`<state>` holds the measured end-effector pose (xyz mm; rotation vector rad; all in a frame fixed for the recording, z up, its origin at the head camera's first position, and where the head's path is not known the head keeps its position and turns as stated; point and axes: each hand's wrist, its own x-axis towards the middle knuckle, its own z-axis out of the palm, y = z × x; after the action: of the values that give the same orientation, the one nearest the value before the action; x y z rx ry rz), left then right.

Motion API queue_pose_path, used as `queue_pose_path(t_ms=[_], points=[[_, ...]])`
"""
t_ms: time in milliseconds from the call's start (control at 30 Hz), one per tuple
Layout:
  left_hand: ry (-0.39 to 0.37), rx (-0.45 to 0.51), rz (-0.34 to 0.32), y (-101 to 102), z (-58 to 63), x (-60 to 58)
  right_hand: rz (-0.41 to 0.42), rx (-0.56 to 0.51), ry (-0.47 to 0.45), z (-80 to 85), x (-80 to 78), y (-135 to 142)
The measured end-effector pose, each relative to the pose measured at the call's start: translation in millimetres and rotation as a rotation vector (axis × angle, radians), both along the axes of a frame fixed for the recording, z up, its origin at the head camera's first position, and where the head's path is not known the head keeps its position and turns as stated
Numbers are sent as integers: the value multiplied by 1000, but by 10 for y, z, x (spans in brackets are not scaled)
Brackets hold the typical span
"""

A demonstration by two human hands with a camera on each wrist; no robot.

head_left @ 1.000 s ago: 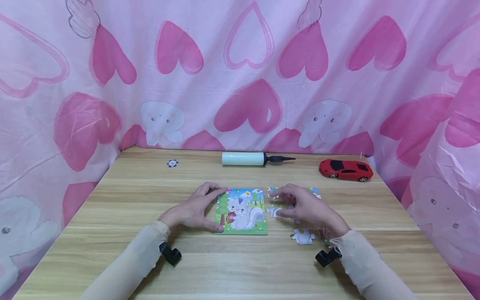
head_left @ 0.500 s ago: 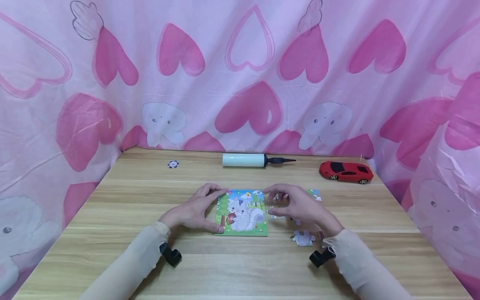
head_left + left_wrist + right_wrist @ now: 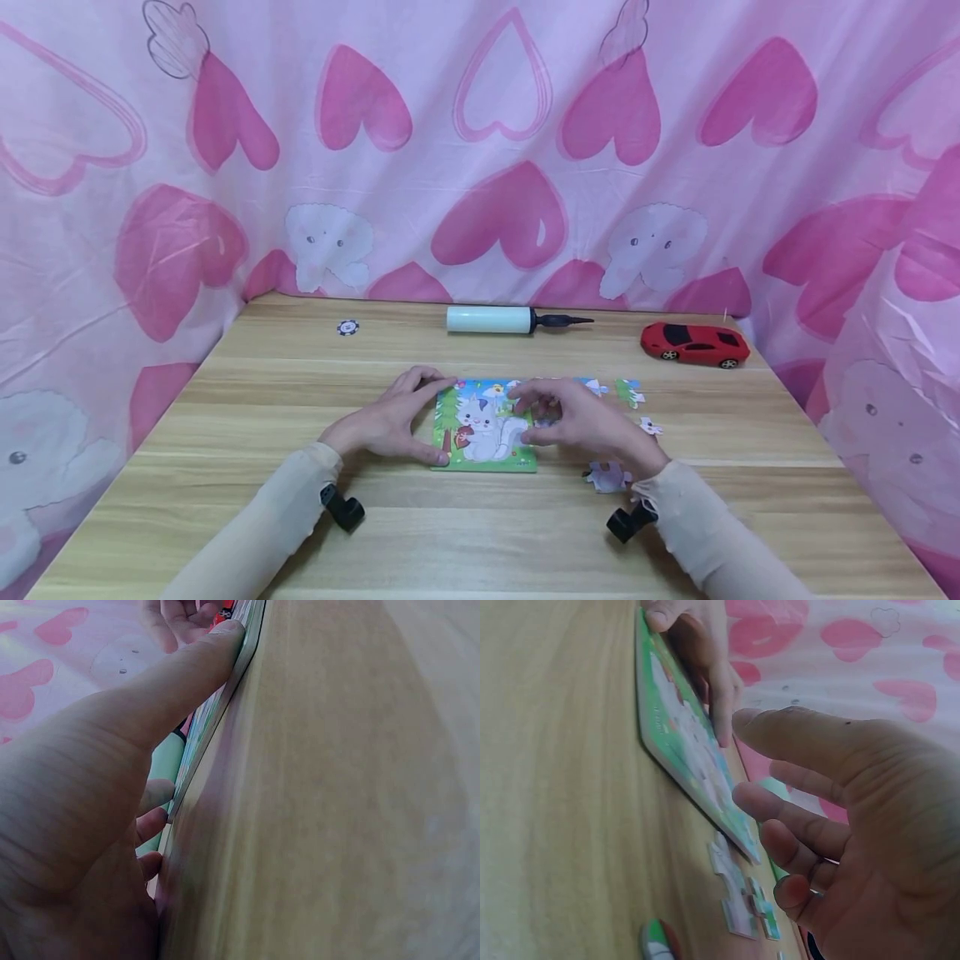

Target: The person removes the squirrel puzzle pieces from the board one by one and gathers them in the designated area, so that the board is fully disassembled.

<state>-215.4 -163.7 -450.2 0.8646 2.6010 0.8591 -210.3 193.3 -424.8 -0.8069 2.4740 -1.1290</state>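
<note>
A square squirrel-picture puzzle board (image 3: 487, 465) lies flat on the table. My left hand (image 3: 390, 421) rests along its left side, thumb at the near corner and index finger at the far corner; in the left wrist view the thumb (image 3: 217, 649) touches the board's edge. My right hand (image 3: 585, 421) hovers with loosely bent fingers over the board's right edge. The right wrist view shows nothing between its thumb (image 3: 802, 739) and fingers. Loose puzzle pieces (image 3: 735, 892) lie beside the board under this hand, partly hidden by it in the head view.
Another puzzle piece (image 3: 607, 477) lies nearer me, with more by the right wrist (image 3: 628, 392). A red toy car (image 3: 693, 344) stands at the back right, a pale hand pump (image 3: 491, 320) at the back middle, and a poker chip (image 3: 348, 327) at the back left. A pink heart-patterned curtain (image 3: 495, 217) hangs behind.
My right hand has moved left, from over the loose pieces to over the board's right edge, uncovering some pieces on the right. My left hand and the board have stayed put.
</note>
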Motion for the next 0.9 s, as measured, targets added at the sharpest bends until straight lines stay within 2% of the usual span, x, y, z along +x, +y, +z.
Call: queue_pose_path(t_ms=[200,433,667,900], points=[[0,0,4,-3,-4,1,41,17,46,-52,6,-32],[-1,3,7,-1,2,2,41,62,77,-103,17,-51],[2,3,8,-3,2,0,63,151,147,-114,40,-81],[-1,7,5,1,10,3,57,177,155,-116,66,-95]])
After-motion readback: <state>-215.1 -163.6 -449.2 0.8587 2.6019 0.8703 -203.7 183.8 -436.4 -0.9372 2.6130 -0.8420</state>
